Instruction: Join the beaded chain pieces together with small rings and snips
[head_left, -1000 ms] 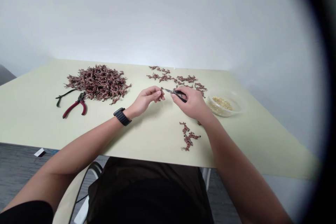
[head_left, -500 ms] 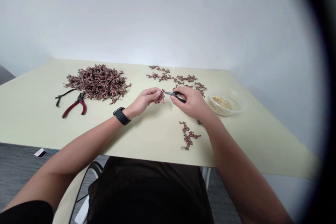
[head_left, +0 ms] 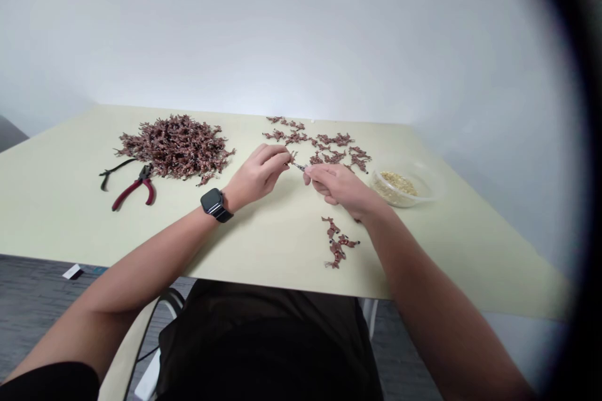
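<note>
My left hand [head_left: 263,169], with a dark watch on its wrist, pinches a small brown animal figure [head_left: 294,156], probably a deer; only a bit of it shows past the fingertips. My right hand [head_left: 341,183] is closed around pliers [head_left: 299,166], whose slim metal jaws point left and meet the figure. The black handles are hidden in my palm. Just beyond my hands lie several loose brown figures [head_left: 333,157]. Nearer to me, a small group of the same figures [head_left: 337,252] rests below my right wrist.
A large heap of brown figures [head_left: 176,147] sits on the left of the pale table [head_left: 263,244]. In front of it are red-handled pliers [head_left: 136,189] and a black-handled tool [head_left: 115,170]. At right stands a clear plastic bowl [head_left: 426,191] holding small gold pieces [head_left: 399,183].
My left hand has rolled over, turning its back upward and the watch face into view. My right hand has turned too, so its fingers now cover the pliers' black handles.
</note>
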`<action>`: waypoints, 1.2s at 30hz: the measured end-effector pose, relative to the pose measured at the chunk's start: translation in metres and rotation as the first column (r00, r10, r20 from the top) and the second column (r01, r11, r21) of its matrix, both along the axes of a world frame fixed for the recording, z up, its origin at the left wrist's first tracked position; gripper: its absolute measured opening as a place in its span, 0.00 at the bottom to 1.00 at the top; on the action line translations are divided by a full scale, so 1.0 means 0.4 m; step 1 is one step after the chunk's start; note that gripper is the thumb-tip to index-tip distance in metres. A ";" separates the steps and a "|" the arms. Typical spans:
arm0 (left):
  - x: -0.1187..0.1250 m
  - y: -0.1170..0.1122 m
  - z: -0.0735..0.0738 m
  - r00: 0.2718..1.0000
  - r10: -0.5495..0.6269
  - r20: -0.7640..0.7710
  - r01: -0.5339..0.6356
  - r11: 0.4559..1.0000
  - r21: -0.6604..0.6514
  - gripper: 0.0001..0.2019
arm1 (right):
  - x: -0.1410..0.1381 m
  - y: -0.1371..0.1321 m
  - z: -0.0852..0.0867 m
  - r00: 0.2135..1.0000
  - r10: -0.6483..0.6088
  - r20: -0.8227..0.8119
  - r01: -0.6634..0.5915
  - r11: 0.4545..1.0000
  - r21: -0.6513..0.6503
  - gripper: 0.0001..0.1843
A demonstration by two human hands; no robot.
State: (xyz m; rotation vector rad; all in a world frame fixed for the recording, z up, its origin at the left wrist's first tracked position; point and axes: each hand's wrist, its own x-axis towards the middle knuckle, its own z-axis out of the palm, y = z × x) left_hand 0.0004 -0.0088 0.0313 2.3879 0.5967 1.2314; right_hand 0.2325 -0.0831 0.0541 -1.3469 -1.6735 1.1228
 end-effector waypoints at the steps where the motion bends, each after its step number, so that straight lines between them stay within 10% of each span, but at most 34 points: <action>1: -0.002 0.001 0.002 1.000 -0.001 0.000 0.001 1.000 0.009 0.12 | -0.001 0.000 -0.001 1.000 0.008 -0.006 -0.008 1.000 -0.010 0.25; 5: 0.008 -0.002 -0.006 0.993 -0.001 0.117 0.027 0.973 -0.227 0.15 | 0.000 0.008 -0.007 0.992 -0.076 0.106 0.058 0.985 0.163 0.24; 9: 0.023 -0.002 -0.019 0.943 -0.153 0.296 0.298 0.788 -0.540 0.18 | 0.007 0.019 -0.019 0.927 -0.269 0.262 0.136 0.891 0.433 0.18; 15: 0.023 0.005 -0.025 0.880 -0.213 0.425 0.466 0.567 -0.680 0.17 | 0.014 0.024 -0.030 0.890 -0.305 0.339 0.048 0.803 0.594 0.16; 31: 0.029 -0.007 -0.026 0.865 -0.249 0.435 0.498 0.528 -0.688 0.16 | 0.017 0.011 -0.007 0.879 -0.271 0.391 0.014 0.836 0.548 0.15; 36: 0.036 -0.025 -0.018 0.829 -0.224 0.513 0.558 0.409 -0.722 0.14 | 0.020 0.008 -0.006 0.868 -0.290 0.404 0.001 0.814 0.582 0.13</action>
